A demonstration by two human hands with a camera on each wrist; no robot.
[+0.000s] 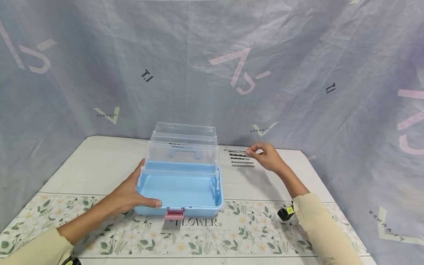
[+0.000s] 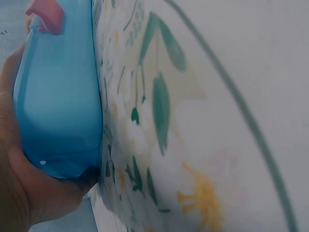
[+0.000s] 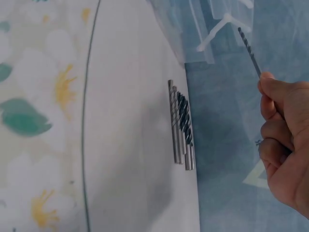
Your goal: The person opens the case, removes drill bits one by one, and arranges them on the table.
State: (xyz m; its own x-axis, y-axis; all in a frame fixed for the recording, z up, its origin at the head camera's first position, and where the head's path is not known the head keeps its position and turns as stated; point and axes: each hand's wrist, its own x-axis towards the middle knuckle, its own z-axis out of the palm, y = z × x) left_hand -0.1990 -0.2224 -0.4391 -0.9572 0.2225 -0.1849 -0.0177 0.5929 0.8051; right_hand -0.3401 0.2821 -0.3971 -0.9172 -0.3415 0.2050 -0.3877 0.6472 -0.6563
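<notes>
A light blue toolbox (image 1: 205,211) with its clear tiered trays (image 1: 183,138) folded up stands open on the table. My left hand (image 1: 132,191) grips its left front corner, thumb over the front rim; in the left wrist view the hand (image 2: 43,193) wraps the box's end. Between thumb and fingertips my right hand (image 1: 263,156) pinches a drill bit (image 3: 250,50), its fluted end pointing away from the hand and raised off the table. Below lie several more drill bits (image 1: 243,165), side by side to the right of the box. Dark bits show through the clear trays.
A pink latch (image 1: 174,214) hangs at the box's front. Under the box runs a floral strip (image 1: 149,239) on the white table cover (image 1: 99,165). A grey curtain (image 1: 185,73) hangs right behind the table.
</notes>
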